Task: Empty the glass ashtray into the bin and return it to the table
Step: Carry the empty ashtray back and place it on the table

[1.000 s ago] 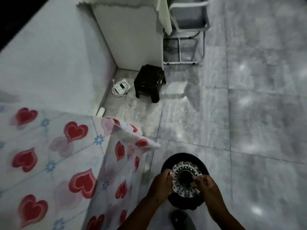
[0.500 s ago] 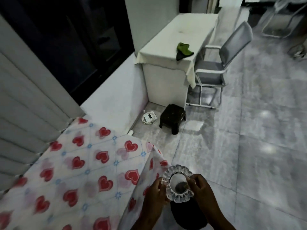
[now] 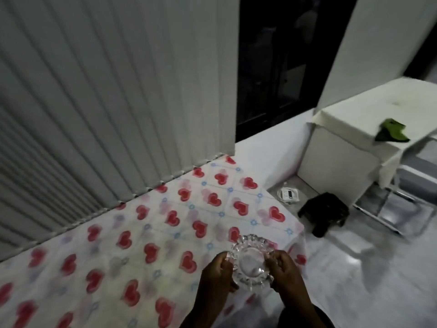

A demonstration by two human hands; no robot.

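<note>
Now: left hand point(image 3: 216, 272) and right hand point(image 3: 285, 269) pinch ashtray point(image 3: 250, 261) rim over table point(image 3: 132, 245) corner. Lower level, clear of edge; release after contact.

Grey vertical blinds point(image 3: 106, 91) beside dark window point(image 3: 283, 67).

Both forearms reach up from the bottom edge of the view, close together and roughly parallel. The left hand point(image 3: 218, 272) is curled with its knuckles up, fingertips pinched on the left rim of the glass ashtray point(image 3: 251, 262). The right hand point(image 3: 283, 268) mirrors it on the right rim, fingers bent inward, so that the two hands face each other with the ashtray gripped between them.
</note>
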